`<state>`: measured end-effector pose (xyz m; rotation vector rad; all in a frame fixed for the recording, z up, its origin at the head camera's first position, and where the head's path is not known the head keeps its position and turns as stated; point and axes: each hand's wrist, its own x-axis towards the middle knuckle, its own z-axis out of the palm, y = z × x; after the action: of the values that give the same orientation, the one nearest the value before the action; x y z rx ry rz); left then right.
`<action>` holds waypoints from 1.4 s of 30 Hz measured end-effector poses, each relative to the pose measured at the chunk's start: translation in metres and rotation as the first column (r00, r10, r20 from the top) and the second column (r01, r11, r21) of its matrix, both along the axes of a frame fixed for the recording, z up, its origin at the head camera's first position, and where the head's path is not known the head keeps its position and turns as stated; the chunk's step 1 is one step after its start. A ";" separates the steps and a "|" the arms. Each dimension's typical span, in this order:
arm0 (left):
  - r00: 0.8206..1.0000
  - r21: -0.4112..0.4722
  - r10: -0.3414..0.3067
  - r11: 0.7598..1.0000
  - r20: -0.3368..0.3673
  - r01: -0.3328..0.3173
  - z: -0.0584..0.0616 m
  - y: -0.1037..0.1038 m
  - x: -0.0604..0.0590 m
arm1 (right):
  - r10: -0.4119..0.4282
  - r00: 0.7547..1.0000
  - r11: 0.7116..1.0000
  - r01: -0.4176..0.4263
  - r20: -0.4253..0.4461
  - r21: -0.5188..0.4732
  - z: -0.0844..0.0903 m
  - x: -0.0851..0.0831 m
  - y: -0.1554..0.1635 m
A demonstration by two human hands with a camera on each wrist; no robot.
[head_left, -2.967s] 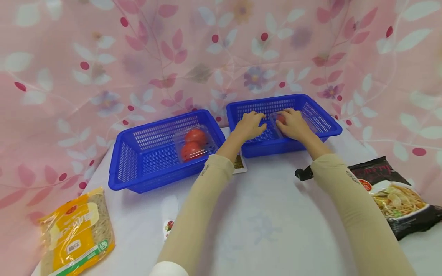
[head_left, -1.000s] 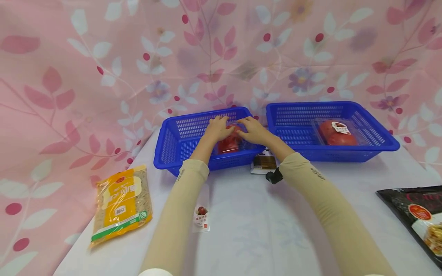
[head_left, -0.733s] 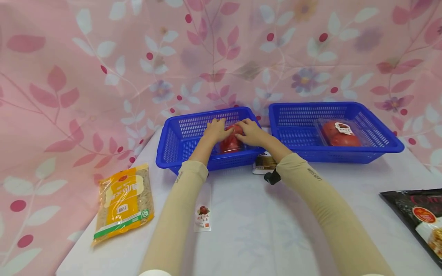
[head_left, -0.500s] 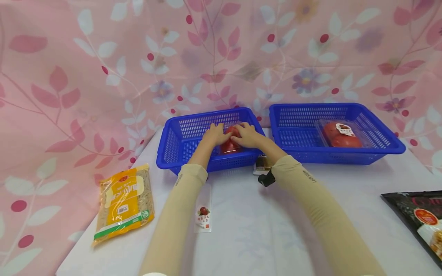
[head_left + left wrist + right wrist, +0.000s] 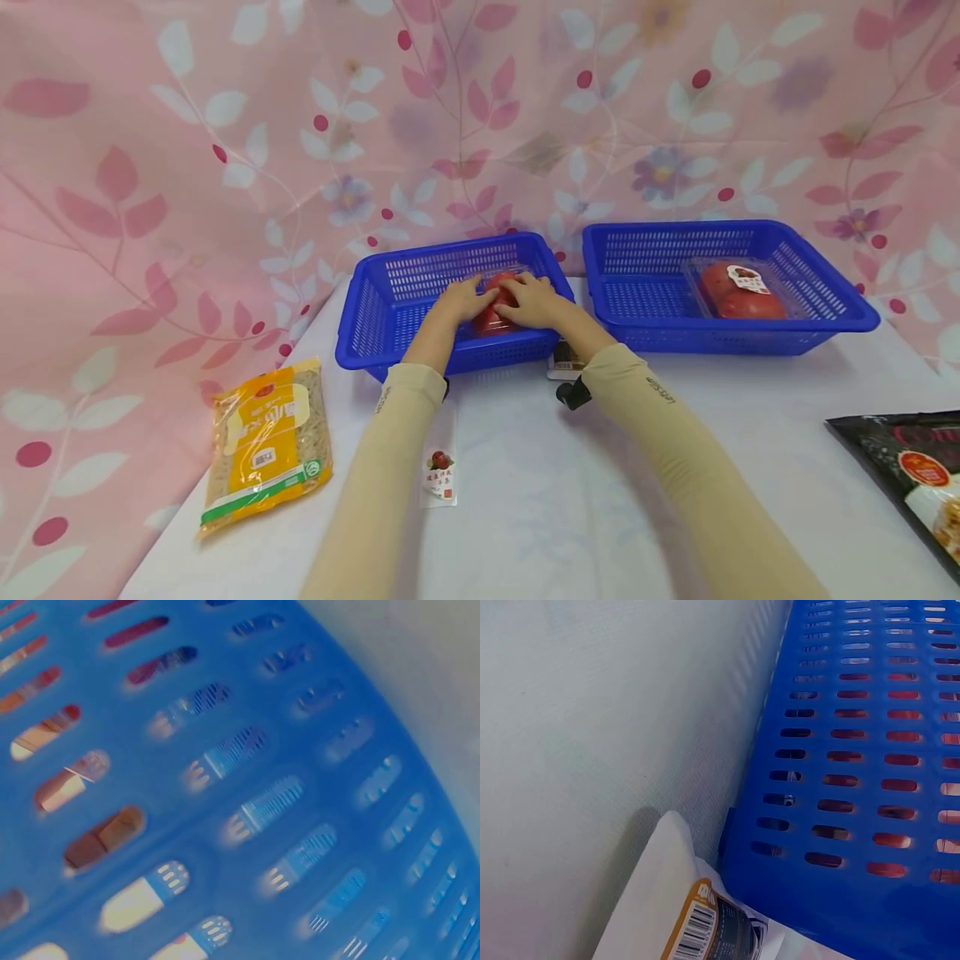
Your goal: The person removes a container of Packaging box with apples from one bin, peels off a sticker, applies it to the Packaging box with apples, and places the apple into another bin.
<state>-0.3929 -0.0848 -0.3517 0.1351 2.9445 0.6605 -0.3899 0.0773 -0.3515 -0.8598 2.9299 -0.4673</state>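
In the head view, my left hand [image 5: 459, 302] and my right hand [image 5: 534, 302] reach into the left blue basket [image 5: 367, 321]. Between them they hold a clear plastic box of round red fruit [image 5: 495, 322], one hand at each side, fingers bent over its edges. Part of the box is covered by the hands. The slotted basket wall [image 5: 247, 750] fills the left wrist view and hides the left hand. From the right wrist, red shows through the slots of the basket's outer wall [image 5: 855, 847]; no fingers appear there.
A right blue basket [image 5: 630, 333] contains another box of red fruit [image 5: 738, 296] with a white label. A yellow food bag [image 5: 266, 442] lies left, a black noodle bag [image 5: 915, 458] right. A fruit-printed label strip [image 5: 440, 471] and a barcoded pack [image 5: 697, 926] lie near the left basket.
Both hands have gone from the right basket to the left one, and the view has turned left. Over the last second the hands have dropped slightly toward me around the left box.
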 end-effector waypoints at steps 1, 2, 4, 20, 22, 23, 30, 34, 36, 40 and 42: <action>1.000 0.011 -0.002 1.000 -0.003 0.002 0.000 -0.001 0.000 | 0.006 1.000 1.000 -0.006 0.005 -0.007 0.000 0.000 0.000; 1.000 0.026 -0.001 1.000 -0.007 0.001 -0.001 -0.003 0.001 | 0.009 1.000 1.000 -0.009 0.014 -0.013 -0.001 0.000 0.000; 1.000 0.047 -0.002 0.999 -0.014 0.003 -0.001 -0.004 0.001 | 0.014 0.999 1.000 -0.013 0.037 -0.017 -0.002 0.000 0.000; 0.999 0.038 -0.048 0.998 -0.021 0.048 0.001 -0.006 -0.006 | -0.007 0.996 0.995 0.016 0.089 -0.098 -0.003 -0.004 -0.002; 0.998 0.033 -0.049 0.998 -0.027 0.050 0.001 -0.007 -0.006 | -0.009 0.997 0.995 0.017 0.079 -0.102 -0.004 -0.005 -0.003; 0.998 0.033 -0.050 0.998 -0.030 0.051 0.001 -0.007 -0.006 | -0.007 0.997 0.995 0.015 0.076 -0.101 -0.005 -0.005 -0.004; 0.998 0.014 -0.055 0.998 -0.016 0.055 0.002 -0.007 -0.006 | -0.002 0.998 0.997 0.008 0.064 -0.083 -0.005 -0.005 -0.006; 0.998 0.007 -0.047 0.999 -0.033 0.047 0.004 -0.006 -0.006 | 0.005 0.998 0.996 0.000 0.058 -0.089 -0.003 -0.008 -0.005; 0.998 0.010 -0.049 0.999 -0.049 0.050 0.005 -0.005 -0.005 | 0.006 0.999 0.996 -0.002 0.048 -0.088 -0.003 -0.010 -0.005; 0.994 0.031 -0.054 0.998 -0.095 0.057 0.006 -0.002 -0.006 | 0.001 1.000 0.996 0.000 0.019 -0.085 -0.002 -0.014 -0.004; 0.990 0.044 -0.050 0.997 -0.128 0.056 0.006 -0.002 -0.007 | -0.004 1.000 0.996 0.004 -0.001 -0.091 -0.002 -0.016 -0.004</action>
<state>-0.3996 -0.0866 -0.3452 0.2693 3.0344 0.7410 -0.4056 0.0736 -0.3534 -0.8641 2.9323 -0.6045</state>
